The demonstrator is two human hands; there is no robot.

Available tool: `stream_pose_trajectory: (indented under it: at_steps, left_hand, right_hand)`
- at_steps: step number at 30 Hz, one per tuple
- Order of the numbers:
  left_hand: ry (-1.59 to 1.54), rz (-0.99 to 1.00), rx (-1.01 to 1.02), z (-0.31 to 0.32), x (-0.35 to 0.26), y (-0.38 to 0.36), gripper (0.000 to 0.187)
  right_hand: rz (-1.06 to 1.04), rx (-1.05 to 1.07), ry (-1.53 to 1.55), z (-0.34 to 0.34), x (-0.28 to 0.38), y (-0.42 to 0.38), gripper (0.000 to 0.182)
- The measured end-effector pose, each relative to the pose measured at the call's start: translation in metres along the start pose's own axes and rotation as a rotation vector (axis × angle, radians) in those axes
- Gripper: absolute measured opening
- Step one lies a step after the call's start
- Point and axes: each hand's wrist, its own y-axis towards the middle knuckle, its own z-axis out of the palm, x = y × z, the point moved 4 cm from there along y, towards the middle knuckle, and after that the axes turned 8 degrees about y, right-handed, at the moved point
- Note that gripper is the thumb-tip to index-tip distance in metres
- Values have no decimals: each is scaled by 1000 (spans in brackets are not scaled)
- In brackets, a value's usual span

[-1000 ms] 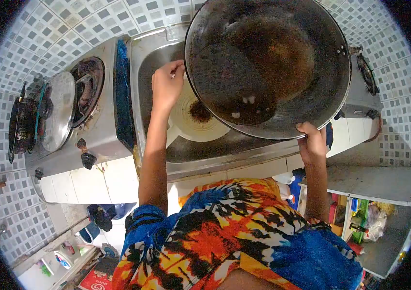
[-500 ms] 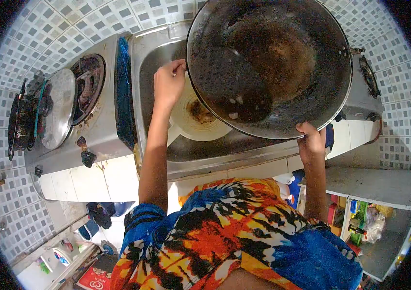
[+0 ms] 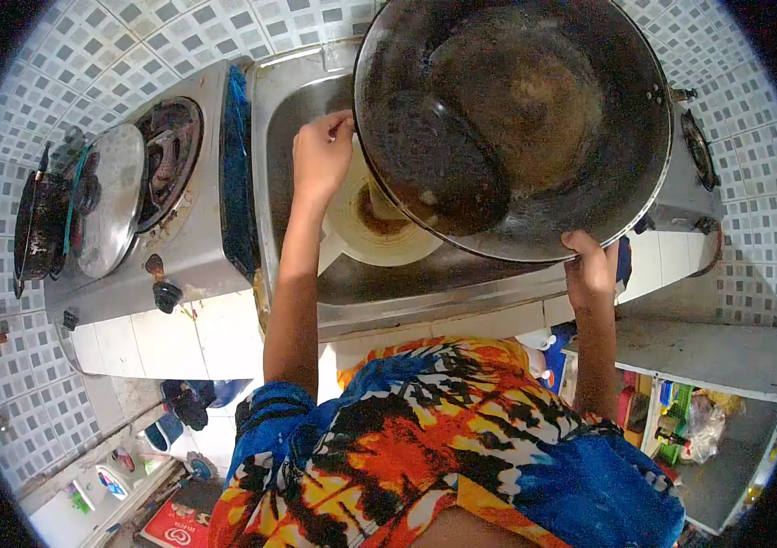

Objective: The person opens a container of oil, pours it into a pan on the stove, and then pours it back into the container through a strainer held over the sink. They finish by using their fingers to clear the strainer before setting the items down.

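Observation:
A large dark wok (image 3: 548, 173) is tilted toward the left above the sink, and I hold it in both hands. My left hand (image 3: 323, 160) is closed on its left rim, with the fingertips partly hidden. At the lower right rim, my right hand (image 3: 592, 265) grips with the thumb on top. Dark liquid (image 3: 434, 164) with bubbles and small bits pools in the wok's left side. Under the left rim, a cream-coloured dish with a handle (image 3: 398, 248) rests in the sink, brown liquid at its middle. A thin stream seems to fall there from the rim.
The steel sink (image 3: 311, 91) surrounds the dish. To the left stands a gas stove (image 3: 197, 219) with a glass lid (image 3: 113, 201) and a blackened pan (image 3: 40, 219). Another burner (image 3: 697, 151) is at the right. An open shelf (image 3: 717, 429) with packets is below right.
Liquid in the wok has shifted toward the left rim, and a stream now shows over the dish. Both hands keep their hold, and the wok has moved very slightly.

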Motion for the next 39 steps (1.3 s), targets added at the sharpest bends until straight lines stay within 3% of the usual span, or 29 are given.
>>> stream_pose_trajectory:
  at_steps: [34, 39]
  left_hand:
    - [-37, -39, -9, 11, 19, -5, 23]
    - [16, -50, 1, 13, 24, -7, 24]
  right_hand:
    - [-140, 7, -75, -10, -14, 6, 49]
    - [-217, 101, -114, -8, -18, 6, 55]
